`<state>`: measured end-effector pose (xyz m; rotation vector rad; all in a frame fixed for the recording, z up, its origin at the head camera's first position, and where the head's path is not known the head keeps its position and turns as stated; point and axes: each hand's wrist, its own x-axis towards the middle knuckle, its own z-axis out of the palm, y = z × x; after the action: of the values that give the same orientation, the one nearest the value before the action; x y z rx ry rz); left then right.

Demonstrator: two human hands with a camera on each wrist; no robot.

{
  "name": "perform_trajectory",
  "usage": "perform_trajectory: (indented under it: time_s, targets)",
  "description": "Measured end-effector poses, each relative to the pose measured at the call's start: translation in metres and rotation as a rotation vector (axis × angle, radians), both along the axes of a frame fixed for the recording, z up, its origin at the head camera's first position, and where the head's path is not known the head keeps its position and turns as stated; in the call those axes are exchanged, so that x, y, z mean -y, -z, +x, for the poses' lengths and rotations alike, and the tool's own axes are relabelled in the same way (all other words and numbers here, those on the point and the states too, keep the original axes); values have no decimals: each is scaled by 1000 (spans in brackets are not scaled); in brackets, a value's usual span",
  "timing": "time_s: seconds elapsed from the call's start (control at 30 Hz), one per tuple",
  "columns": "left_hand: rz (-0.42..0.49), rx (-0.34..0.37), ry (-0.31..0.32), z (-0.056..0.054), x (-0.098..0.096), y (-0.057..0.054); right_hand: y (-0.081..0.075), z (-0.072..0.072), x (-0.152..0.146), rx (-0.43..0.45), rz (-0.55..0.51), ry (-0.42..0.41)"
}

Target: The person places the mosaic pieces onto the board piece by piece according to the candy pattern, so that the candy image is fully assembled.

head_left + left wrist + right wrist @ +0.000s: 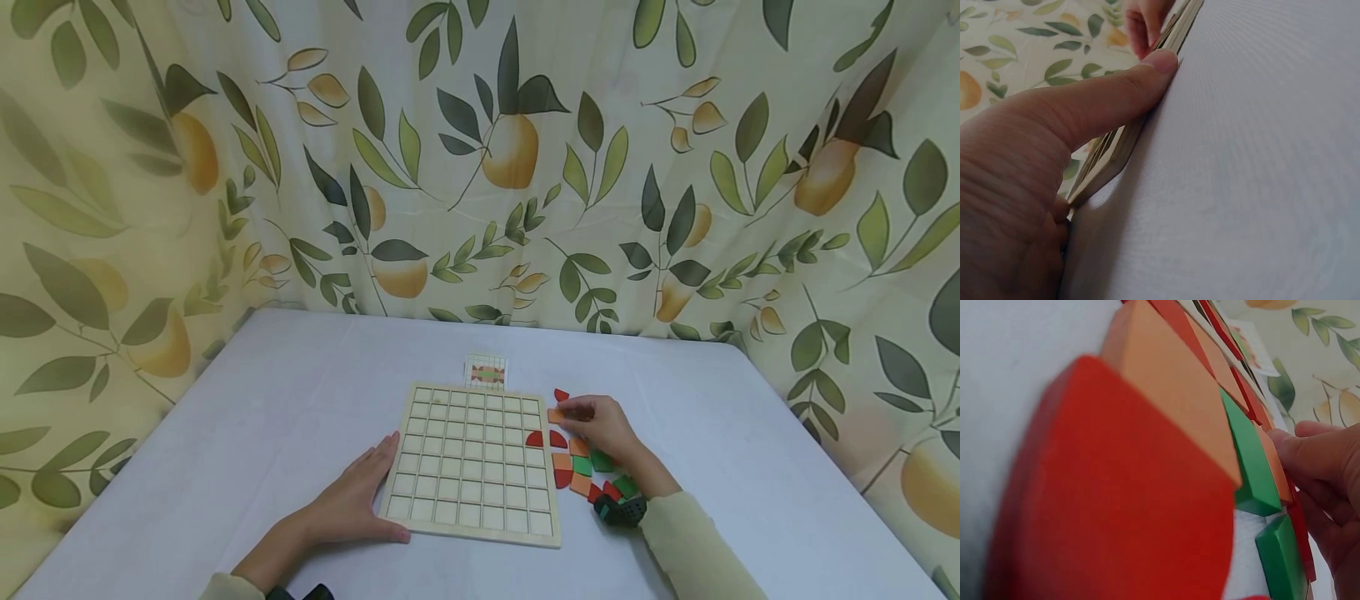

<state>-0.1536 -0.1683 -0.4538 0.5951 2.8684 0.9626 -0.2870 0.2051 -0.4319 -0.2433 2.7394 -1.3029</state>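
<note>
A pale wooden grid board (472, 539) lies flat before me. My left hand (352, 492) rests against its near left corner, thumb along the front edge and fingers along the left side. In the left wrist view the thumb (1116, 100) lies straight against the board's edge. A red quarter-round tile (534, 439) sits at the grid's right side. Beyond the board's right edge, my right hand (603, 425) pinches an orange square tile (555, 416), partly covered by its fingertips. Another red rounded tile (558, 439) lies just below that hand.
Several red, orange and green tiles (581, 467) lie along the board's right side, close up in the right wrist view as thick blocks (1129, 487). A small pattern card (486, 372) stands at the board's far edge. A leaf-printed curtain (480, 167) surrounds the white table (300, 400).
</note>
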Motion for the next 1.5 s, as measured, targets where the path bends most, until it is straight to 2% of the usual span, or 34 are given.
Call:
perform_trajectory:
  time_s: [0.23, 0.47, 0.73, 0.97, 1.5]
  targets:
    - [1, -9, 7, 0, 0, 0, 0, 0, -2, -14, 7, -26]
    - [-7, 7, 3, -1, -2, -1, 2, 0, -3, -15, -11, -12]
    - [-6, -5, 17, -2, -1, 0, 2, 0, -4, -6, -30, -4]
    - [-3, -2, 20, -1, -1, 0, 4, 5, -5, -1, -35, 5]
    - [0, -6, 1, 1, 1, 1, 1, 19, -5, -71, -14, -9]
